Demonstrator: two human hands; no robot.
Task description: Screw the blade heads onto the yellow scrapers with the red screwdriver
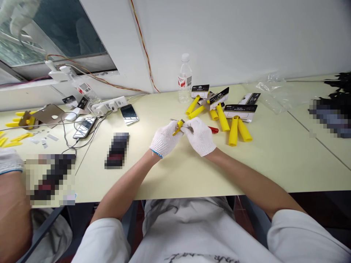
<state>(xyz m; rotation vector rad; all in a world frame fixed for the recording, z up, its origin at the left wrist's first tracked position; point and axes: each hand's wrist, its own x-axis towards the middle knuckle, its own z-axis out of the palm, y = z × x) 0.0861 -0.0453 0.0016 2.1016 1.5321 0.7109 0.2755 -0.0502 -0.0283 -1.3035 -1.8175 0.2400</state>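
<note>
In white knit gloves, both my hands meet above the table. My left hand (pixel 165 138) is closed around a small yellow piece (pixel 178 127) with a dark end, and a thin metallic tip sticks out by its fingers. My right hand (pixel 199 137) is pinched against the piece from the right; what lies between its fingertips is too small to make out. A red object (pixel 213 129) lies just behind my right hand, partly hidden. Beyond it are several yellow tapered tubes (pixel 233 131) with black-and-white header cards (pixel 240 109).
A plastic bottle (pixel 185 78) stands by the wall. Left of me lie a phone (pixel 129 114), a power strip (pixel 109 105), cables and yellow pieces (pixel 22 137). A co-worker's gloved hand (pixel 10 160) is at the far left. Clear plastic bags (pixel 274 93) lie back right.
</note>
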